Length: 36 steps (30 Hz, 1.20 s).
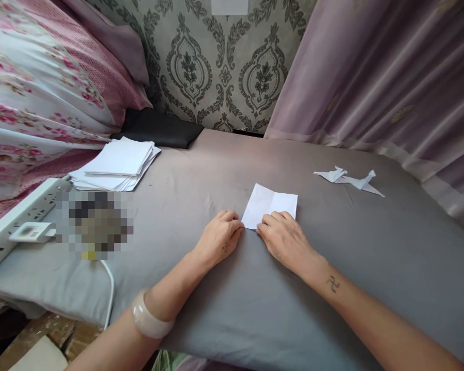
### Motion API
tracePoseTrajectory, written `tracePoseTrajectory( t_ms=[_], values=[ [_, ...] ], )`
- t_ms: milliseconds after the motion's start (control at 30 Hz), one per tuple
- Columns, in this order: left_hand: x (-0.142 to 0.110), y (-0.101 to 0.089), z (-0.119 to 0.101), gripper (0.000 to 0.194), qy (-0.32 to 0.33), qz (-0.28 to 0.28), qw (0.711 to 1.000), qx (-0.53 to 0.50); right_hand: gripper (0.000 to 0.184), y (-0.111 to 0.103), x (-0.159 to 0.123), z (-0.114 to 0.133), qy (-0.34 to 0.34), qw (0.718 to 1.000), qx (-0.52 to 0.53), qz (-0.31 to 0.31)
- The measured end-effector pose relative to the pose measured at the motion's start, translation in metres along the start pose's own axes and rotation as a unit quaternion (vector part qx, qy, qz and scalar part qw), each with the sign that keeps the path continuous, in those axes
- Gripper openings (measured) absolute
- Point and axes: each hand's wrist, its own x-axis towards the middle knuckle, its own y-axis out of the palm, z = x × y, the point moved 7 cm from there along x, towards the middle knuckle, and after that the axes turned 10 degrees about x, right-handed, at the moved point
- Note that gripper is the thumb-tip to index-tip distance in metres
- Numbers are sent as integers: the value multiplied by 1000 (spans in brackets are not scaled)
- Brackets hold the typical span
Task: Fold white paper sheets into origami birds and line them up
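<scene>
A small white sheet of paper point(262, 202) with a crease down its middle lies on the grey cloth surface point(185, 206). My left hand point(223, 234) pinches the paper's near left corner between closed fingers. Over its near right part, my right hand point(283, 237) has its fingers bent and closed on the near edge. The fingertips of that hand and the corner beneath it are hidden. Two folded white paper birds point(365, 183) rest at the right, apart from both hands.
A stack of white paper point(118, 159) lies at the back left, by a black folded item point(166, 129). At the left edge are a power strip point(19, 219) with a white charger point(33, 232), a cable point(111, 288) and a blurred-out patch. Curtains point(355, 67) hang at the right.
</scene>
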Motion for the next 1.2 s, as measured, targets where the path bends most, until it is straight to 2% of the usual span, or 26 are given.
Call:
tracePoseTrajectory(
  t_ms=[167, 433, 767, 1033, 1200],
  values=[
    [1, -1, 7, 20, -41, -3, 997, -61, 26, -2, 13, -14, 62, 993, 77, 59],
    [4, 6, 19, 15, -114, 12, 989, -92, 24, 0, 34, -35, 147, 960, 170, 166],
    [8, 7, 16, 20, -145, 38, 987, -60, 19, 5, 49, -45, 169, 944, 187, 211],
    [10, 7, 15, 16, -172, 21, 984, -35, 13, 8, 57, -47, 195, 930, 181, 254],
    [13, 8, 19, 12, -180, 24, 982, -56, 12, 4, 58, -44, 212, 930, 164, 253]
  ],
)
